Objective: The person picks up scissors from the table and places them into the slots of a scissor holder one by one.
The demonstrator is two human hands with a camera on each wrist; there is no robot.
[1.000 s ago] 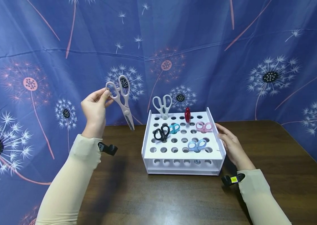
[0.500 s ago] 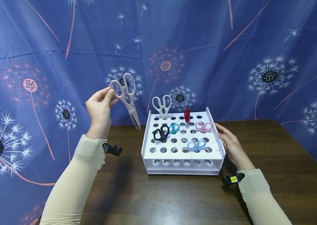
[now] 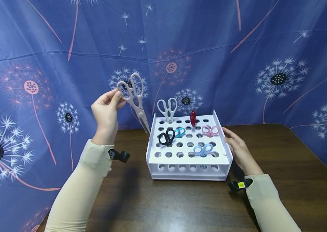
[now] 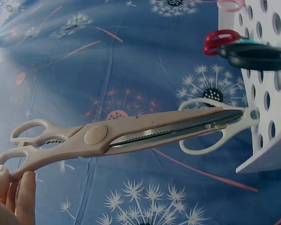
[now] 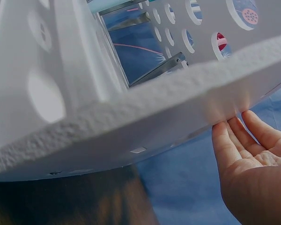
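My left hand [image 3: 105, 108] pinches one finger loop of a pair of pale pinkish scissors [image 3: 136, 104], raised left of the white rack [image 3: 185, 160]. Their blades point down and right, the tips overlapping the rack's left wall in the head view. In the left wrist view, serrated metal [image 4: 178, 129] shows along the blades, in front of white-handled scissors [image 4: 201, 149]. Those white scissors stand in the rack's back left hole. My right hand [image 5: 253, 159] rests its fingertips against the rack's right side wall, fingers fairly straight.
Scissors with black [image 3: 166, 137], teal [image 3: 180, 132], red [image 3: 193, 119], pink [image 3: 210, 131] and light blue [image 3: 203, 149] handles stand in the rack's holes. The brown wooden table [image 3: 181, 206] lies beneath, and a blue flowered cloth [image 3: 224, 80] hangs behind.
My left hand has moved right with the pale pinkish scissors, bringing their tips to the rack's left edge. My right hand and the rack have stayed in place.
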